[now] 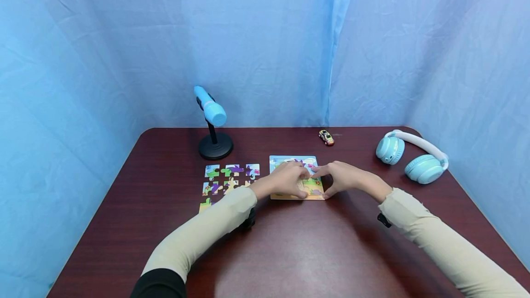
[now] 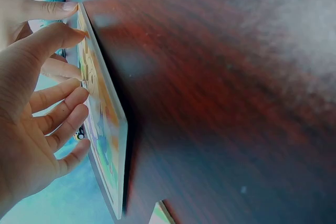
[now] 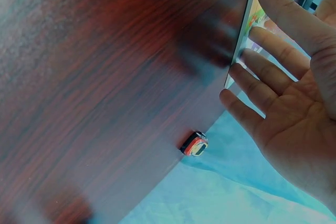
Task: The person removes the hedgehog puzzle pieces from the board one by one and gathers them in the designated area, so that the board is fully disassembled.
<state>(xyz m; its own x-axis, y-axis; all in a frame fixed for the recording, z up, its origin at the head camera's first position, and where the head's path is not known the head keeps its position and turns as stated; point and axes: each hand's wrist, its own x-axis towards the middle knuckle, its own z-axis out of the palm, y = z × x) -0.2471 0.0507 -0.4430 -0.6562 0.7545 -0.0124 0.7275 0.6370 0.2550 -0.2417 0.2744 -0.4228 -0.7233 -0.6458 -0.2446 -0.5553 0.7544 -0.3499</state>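
A colourful jigsaw board (image 1: 319, 187) lies flat near the middle of the table. Over its left and middle part is my left hand (image 1: 285, 179), palm down, thumb and fingers spread with tips touching the picture surface. My right hand (image 1: 341, 178) is at the board's right side, the thumb by the near right corner and the fingers along the right edge. In the left wrist view, the left thumb and fingertips meet the face of the board (image 2: 107, 129). Neither hand visibly lifts a piece. Part of the picture is hidden beneath the left hand.
Loose jigsaw pieces (image 1: 212, 188) lie left of the board, partly behind the left sleeve. Farther back stand a blue microphone (image 1: 210, 107) on a black stand (image 1: 216, 146) and a toy car (image 1: 326, 137). Headphones (image 1: 424, 169) lie at right. Blue curtains (image 1: 265, 49) surround the table.
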